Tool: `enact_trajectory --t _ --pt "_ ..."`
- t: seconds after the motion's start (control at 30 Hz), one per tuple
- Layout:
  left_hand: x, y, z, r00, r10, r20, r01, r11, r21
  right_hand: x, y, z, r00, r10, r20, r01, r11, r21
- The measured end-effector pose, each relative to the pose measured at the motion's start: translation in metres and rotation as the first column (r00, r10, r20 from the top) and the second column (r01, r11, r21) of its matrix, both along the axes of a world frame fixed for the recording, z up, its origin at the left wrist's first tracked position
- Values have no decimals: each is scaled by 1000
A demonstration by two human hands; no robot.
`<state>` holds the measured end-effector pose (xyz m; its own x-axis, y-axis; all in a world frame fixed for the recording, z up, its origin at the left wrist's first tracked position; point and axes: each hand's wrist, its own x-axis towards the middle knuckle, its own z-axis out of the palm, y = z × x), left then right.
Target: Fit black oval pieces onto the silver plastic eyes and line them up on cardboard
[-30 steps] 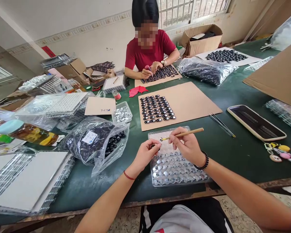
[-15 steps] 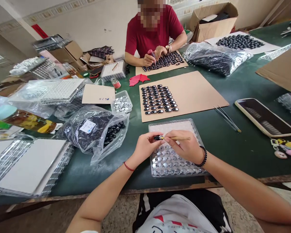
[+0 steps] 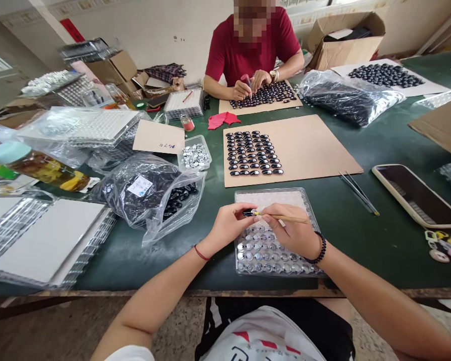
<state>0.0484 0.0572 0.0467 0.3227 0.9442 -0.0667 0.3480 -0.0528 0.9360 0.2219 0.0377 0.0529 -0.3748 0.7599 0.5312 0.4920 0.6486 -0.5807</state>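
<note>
Between the fingertips of my left hand (image 3: 231, 225) is a small glossy black oval piece (image 3: 249, 213) with a pale spot on it. My right hand (image 3: 291, 230) is closed around a thin wooden stick (image 3: 285, 217). The stick's yellowish tip meets the black piece or lies right beside it; I cannot tell which. Both hands are above a clear plastic tray (image 3: 248, 271) with rows of round silvery pieces. Beyond it, rows of similar black pieces (image 3: 253, 153) lie on the left part of a brown cardboard sheet (image 3: 315, 150).
Left of the sheet are a small box of silvery pieces (image 3: 195, 155) and an open plastic bag of black pieces (image 3: 146, 193). Tweezers (image 3: 359, 193) and a phone (image 3: 417, 195) lie to the right. Across the table, a person in a red shirt (image 3: 253, 55) handles black pieces on cardboard.
The camera view has shifted slightly, so the scene sits a little further right. Both hands keep their grips on the black piece and the stick.
</note>
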Motion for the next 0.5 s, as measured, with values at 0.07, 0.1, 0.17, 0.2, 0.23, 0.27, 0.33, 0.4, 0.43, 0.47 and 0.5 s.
enact_trajectory --t 0.07,0.1,0.17,0.2,0.23,0.27,0.33,0.4,0.43,0.47,0.5 --pt "0 0 0 1000 -4 1 4 1000 7 0 0 -1 1000 -1 24 2 1000 -12" --pt "0 -1 1 1000 -3 6 2 1000 13 0 0 -1 999 -3 33 3 1000 -15" --pt "1 -1 1 1000 2 18 -2 1000 23 0 0 -2 999 -9 36 9 1000 -16" --pt "1 -1 0 1000 3 21 -4 1000 27 -1 0 -2 999 -12 32 13 1000 -17" --pt "1 -1 0 1000 4 22 -5 1000 29 -1 0 -2 1000 -15 27 15 1000 -18" --pt "1 -1 0 1000 4 22 -4 1000 31 -1 0 -2 1000 -16 25 17 1000 -19" --pt "1 -1 -1 1000 2 22 -2 999 32 -1 0 -1 1000 -15 24 15 1000 -19" --pt "0 -1 0 1000 -1 22 0 999 34 -1 0 -1 1000 -10 23 10 1000 -15" --pt "0 -1 0 1000 -4 18 4 999 37 -2 1 -1 1000 -6 21 7 1000 -14" --pt "0 -1 0 1000 -8 13 7 999 42 -2 1 -1 1000 -4 19 4 1000 -13" --pt "0 -1 1 1000 -12 7 12 999 47 -2 1 -1 1000 -2 16 3 1000 -12"
